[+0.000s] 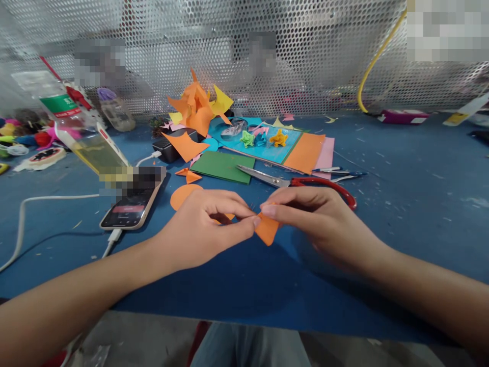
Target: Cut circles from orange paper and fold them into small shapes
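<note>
My left hand (202, 229) and my right hand (313, 219) meet over the blue table (401, 214), both pinching a small folded piece of orange paper (266, 229). The fingers of each hand are closed on it, thumbs and forefingers nearly touching. An orange paper circle (182, 195) lies on the table just behind my left hand, partly hidden by it. Red-handled scissors (298, 182) lie right behind my right hand.
A phone (130, 208) on a white cable sits at the left. Behind are a green sheet (225, 166), stacked coloured sheets (305, 152), orange paper scraps (196, 107), pens (340, 173), a bottle (91, 137) and a perforated metal wall (305, 56).
</note>
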The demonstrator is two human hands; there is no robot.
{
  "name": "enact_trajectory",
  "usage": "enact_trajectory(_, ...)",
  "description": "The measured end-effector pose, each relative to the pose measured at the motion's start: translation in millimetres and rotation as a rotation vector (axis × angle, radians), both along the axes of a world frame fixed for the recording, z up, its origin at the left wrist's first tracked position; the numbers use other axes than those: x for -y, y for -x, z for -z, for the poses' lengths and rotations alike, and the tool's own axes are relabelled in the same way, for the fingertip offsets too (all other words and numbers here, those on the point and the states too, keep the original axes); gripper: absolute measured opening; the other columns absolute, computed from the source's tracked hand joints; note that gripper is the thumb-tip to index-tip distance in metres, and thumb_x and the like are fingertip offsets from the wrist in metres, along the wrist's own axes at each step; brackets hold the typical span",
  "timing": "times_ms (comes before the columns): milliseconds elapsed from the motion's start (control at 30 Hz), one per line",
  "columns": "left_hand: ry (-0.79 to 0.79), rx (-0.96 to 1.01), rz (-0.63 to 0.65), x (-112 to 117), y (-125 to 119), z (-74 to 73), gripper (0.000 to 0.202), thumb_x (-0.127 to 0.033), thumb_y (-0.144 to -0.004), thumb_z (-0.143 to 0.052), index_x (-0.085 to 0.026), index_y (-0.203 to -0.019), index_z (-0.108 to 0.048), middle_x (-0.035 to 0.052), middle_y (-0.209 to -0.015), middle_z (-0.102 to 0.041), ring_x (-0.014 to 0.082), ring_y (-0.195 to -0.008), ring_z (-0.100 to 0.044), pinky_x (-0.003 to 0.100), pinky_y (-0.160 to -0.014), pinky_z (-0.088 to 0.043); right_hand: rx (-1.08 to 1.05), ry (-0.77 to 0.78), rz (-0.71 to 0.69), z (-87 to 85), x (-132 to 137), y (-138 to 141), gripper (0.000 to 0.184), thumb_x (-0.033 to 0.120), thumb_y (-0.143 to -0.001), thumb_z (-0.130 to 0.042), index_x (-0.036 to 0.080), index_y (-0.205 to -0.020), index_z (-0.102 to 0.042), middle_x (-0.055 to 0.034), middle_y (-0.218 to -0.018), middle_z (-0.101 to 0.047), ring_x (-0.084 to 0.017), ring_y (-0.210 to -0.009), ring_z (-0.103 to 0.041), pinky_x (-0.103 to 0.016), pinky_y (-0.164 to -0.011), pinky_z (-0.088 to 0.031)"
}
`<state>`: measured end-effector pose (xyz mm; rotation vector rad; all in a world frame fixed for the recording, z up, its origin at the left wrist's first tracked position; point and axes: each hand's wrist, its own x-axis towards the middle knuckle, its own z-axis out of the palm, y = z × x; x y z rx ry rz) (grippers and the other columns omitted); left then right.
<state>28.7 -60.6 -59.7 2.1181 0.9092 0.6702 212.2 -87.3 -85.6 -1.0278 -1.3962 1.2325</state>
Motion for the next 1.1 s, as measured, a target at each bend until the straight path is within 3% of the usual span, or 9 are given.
enact_trajectory(100,0.173,-0.054,-0.035,-2,1,-1.1,0.013,-0.024,-0.074,-0.061,-0.017,-0.065,-0.068,-0.0025,-0.065,-0.062,0.0082,-0.059,-0.052,0.019,-0.053,-0.041,0.041,0.085,-0.048,-1.0,-3,-5,0.011,0.030,-0.074,-0.067,0.024,-0.065,-0.069,0.0042,-0.062,-0.062,-0.007,-0.056,-0.054,-0.015,-0.054,-0.045)
enact_trajectory(233,0.489,-0.158,0.018,-8,2,-1.9,0.020,-0.029,-0.075,-0.058,-0.016,-0.061,-0.065,-0.0042,-0.057,-0.054,0.0069,-0.052,-0.049,0.017,-0.047,-0.041,0.273,0.165,-0.178,-3.4,-6,-9,0.007,0.030,-0.074,-0.066,0.023,-0.075,-0.068,0.0047,-0.061,-0.062,-0.007,-0.055,-0.056,-0.017,-0.053,-0.044)
enact_trajectory(333,0.559,-0.286,0.070,-11,3,0.5,0.024,-0.031,-0.076,-0.055,-0.015,-0.060,-0.062,-0.0050,-0.053,-0.048,0.0061,-0.046,-0.045,0.016,-0.043,-0.038,0.441,0.180,-0.306,-0.1,-6,-8,0.009,0.030,-0.076,-0.063,0.022,-0.078,-0.067,0.0043,-0.062,-0.062,-0.008,-0.055,-0.054,-0.017,-0.049,-0.041)
enact_trajectory(467,0.397,-0.451,0.113,-12,5,9.2,0.025,-0.037,-0.076,-0.054,-0.017,-0.064,-0.064,-0.0056,-0.049,-0.043,0.0065,-0.045,-0.039,0.019,-0.040,-0.028,0.648,-0.013,-0.321,8.5,-4,-4,0.009,0.026,-0.077,-0.061,0.021,-0.078,-0.067,0.0041,-0.062,-0.057,-0.007,-0.053,-0.049,-0.018,-0.048,-0.038)
enact_trajectory(600,0.157,-0.475,0.099,-12,3,15.8,0.022,-0.034,-0.076,-0.055,-0.018,-0.067,-0.068,-0.0041,-0.057,-0.054,0.0084,-0.053,-0.045,0.021,-0.047,-0.031,0.797,-0.239,-0.273,13.5,-5,-2,0.008,0.017,-0.075,-0.059,0.018,-0.073,-0.067,0.0031,-0.064,-0.054,-0.006,-0.052,-0.046,-0.019,-0.049,-0.036)
enact_trajectory(867,-0.018,-0.468,0.181,-11,1,16.6,0.011,-0.018,-0.072,-0.059,-0.018,-0.071,-0.070,-0.0018,-0.068,-0.063,0.0102,-0.062,-0.055,0.021,-0.054,-0.036,0.907,-0.374,-0.278,14.3,-2,-3,0.012,0.013,-0.076,-0.058,0.019,-0.080,-0.068,0.0011,-0.074,-0.059,-0.010,-0.063,-0.055,-0.020,-0.058,-0.040)
enact_trajectory(1100,-0.149,-0.474,0.274,-12,4,19.5,0.011,-0.018,-0.075,-0.059,-0.019,-0.072,-0.069,-0.0010,-0.074,-0.065,0.0111,-0.066,-0.058,0.022,-0.056,-0.037,0.986,-0.551,-0.333,12.7,-1,-7,0.014,0.014,-0.082,-0.055,0.017,-0.084,-0.069,-0.0037,-0.081,-0.062,-0.015,-0.072,-0.059,-0.027,-0.066,-0.045)
